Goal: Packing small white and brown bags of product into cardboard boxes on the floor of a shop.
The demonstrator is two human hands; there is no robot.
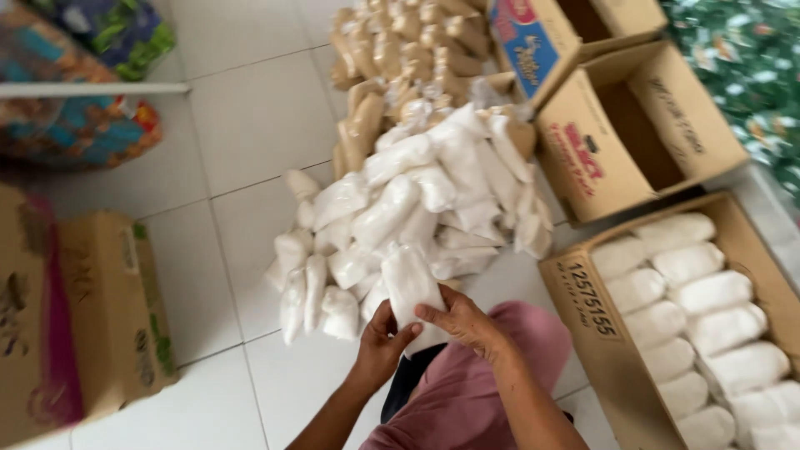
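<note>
both hands, left hand (382,343) and right hand (461,321), grasping one white bag (410,287); white pile (417,208) just beyond, filled box (692,325) off right.

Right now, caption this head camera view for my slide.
Both hands, left hand and right hand, hold a white bag beside a half-filled carton.

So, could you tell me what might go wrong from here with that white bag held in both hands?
The white bag is pinched by the left hand and right hand at its lower end only, so it could slip. Pulling it may topple the loose pile of bags. The filled box looks nearly full.
</note>
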